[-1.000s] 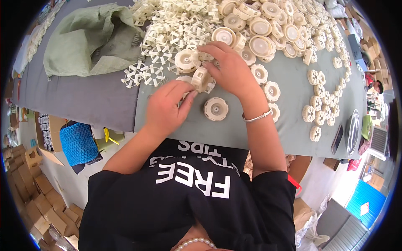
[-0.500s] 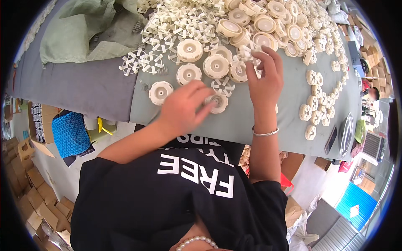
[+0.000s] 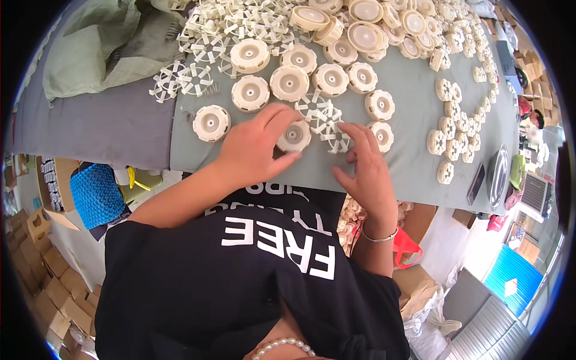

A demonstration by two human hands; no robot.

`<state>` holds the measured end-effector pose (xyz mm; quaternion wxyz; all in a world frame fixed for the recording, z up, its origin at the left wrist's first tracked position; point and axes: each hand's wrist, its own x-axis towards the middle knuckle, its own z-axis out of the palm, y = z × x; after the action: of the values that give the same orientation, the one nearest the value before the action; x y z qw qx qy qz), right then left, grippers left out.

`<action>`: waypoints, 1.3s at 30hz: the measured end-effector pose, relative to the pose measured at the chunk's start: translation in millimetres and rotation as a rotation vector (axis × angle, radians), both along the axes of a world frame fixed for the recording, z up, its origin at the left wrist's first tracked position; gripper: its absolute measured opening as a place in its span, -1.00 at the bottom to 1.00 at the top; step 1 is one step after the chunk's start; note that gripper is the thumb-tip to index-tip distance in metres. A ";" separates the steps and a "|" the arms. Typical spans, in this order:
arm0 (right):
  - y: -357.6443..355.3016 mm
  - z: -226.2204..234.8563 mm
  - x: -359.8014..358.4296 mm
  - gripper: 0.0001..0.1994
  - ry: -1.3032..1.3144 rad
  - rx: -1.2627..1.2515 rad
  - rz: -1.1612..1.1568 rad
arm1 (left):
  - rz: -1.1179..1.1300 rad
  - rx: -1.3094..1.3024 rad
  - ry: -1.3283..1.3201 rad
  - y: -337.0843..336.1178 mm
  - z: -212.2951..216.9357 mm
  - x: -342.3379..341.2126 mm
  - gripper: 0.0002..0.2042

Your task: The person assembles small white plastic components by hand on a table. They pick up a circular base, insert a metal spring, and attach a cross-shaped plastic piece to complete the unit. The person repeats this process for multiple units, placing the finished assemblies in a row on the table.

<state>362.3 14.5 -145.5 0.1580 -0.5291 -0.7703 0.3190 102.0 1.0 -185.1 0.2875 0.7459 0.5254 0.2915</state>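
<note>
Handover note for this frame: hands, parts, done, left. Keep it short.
Left hand: fingers curled round a cream round disc part, pressing it on the grey-green mat.
Right hand: open, fingertips on a white spoked wheel piece.
Done: row of discs laid out beyond the hands; small gear-like pieces grouped at right.
Left: loose spoked wheels pile at the mat's far edge.

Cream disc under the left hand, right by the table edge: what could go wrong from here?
1. The cream disc under the left hand sits close to the near edge of the table; a slip might send it off.
2. The right hand rests on loose spoked wheels; a sweep could scatter them or tangle their thin spokes.
3. Finished discs lie crowded just beyond, easy to nudge.
</note>
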 end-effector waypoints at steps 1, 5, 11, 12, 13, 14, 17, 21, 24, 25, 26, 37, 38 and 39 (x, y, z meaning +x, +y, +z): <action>0.1 3.3 -1.6 -0.26 -0.003 -0.005 -0.024 | -0.029 -0.022 -0.005 -3.3 1.5 -3.2 -0.41; 4.0 -7.7 -3.9 -0.29 -0.033 -0.029 -0.127 | -0.101 -0.053 -0.034 -13.8 0.0 -6.5 -0.40; 8.7 -14.2 -7.2 -0.32 -0.051 0.128 -0.086 | -0.118 -0.077 -0.129 -15.3 -2.2 -7.0 -0.35; 9.8 -15.0 -6.9 -0.31 -0.052 0.134 -0.070 | -0.124 -0.099 -0.145 -15.8 -2.0 -7.2 -0.34; 11.9 -14.8 -4.3 -0.30 0.035 0.172 -0.114 | -0.130 -0.120 -0.161 -16.0 -1.5 -7.1 -0.34; 14.9 -13.9 0.7 -0.30 0.121 0.210 -0.158 | -0.132 -0.159 -0.181 -16.3 0.9 -6.9 -0.33; 16.9 -10.4 7.7 -0.28 0.142 0.185 -0.244 | -0.135 -0.254 -0.232 -19.3 2.7 -7.8 -0.31; 5.0 -13.5 11.1 -0.35 0.283 0.056 -0.261 | -0.091 -0.352 -0.334 -21.4 -2.2 -8.9 -0.29; -8.0 -7.4 -4.3 -0.39 0.359 -0.006 -0.097 | -0.108 -0.429 -0.382 -21.4 1.9 -12.8 -0.31; -12.5 -7.1 -12.2 -0.40 0.376 -0.018 -0.023 | -0.103 -0.437 -0.398 -21.9 2.4 -14.0 -0.32; -14.9 -11.8 -16.8 -0.41 0.397 0.013 0.042 | -0.098 -0.445 -0.414 -22.0 2.6 -15.2 -0.33; -13.8 -22.7 -33.5 -0.41 0.257 0.029 0.068 | -0.079 -0.364 -0.426 -22.0 -3.7 -13.4 -0.47; -15.9 -24.0 -35.0 -0.42 0.262 0.012 0.058 | -0.073 -0.400 -0.447 -22.2 -3.9 -13.6 -0.48; -16.6 -24.3 -36.9 -0.42 0.267 -0.001 0.048 | -0.067 -0.432 -0.469 -20.9 -3.8 -13.9 -0.48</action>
<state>325.4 -2.1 -169.9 0.2510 -0.4635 -0.7547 0.3906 88.1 -19.9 -188.9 0.5619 0.5969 0.4698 0.3275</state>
